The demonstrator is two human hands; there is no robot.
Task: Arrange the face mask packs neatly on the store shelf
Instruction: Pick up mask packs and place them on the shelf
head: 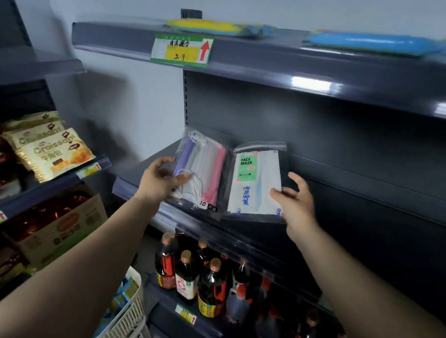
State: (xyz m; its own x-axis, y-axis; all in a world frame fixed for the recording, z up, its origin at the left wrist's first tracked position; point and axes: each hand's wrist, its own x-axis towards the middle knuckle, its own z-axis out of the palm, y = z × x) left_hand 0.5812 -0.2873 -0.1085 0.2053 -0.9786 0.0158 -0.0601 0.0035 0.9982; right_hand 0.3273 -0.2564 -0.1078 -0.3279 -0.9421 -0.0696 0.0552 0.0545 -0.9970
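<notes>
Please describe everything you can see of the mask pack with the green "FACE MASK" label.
The FACE MASK pack is a flat, clear plastic bag with a sealed strip on top. Inside are white and pale blue masks, a green label and blue writing. It stands leaning back against the panel on the middle shelf, its left edge meeting the pastel mask pack. The right hand touches its right edge with thumb and fingers.

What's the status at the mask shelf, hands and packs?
Left hand grips the coloured-mask pack. Right hand pinches the FACE MASK pack. Both packs side by side on the shelf. Nothing in the way.
</notes>
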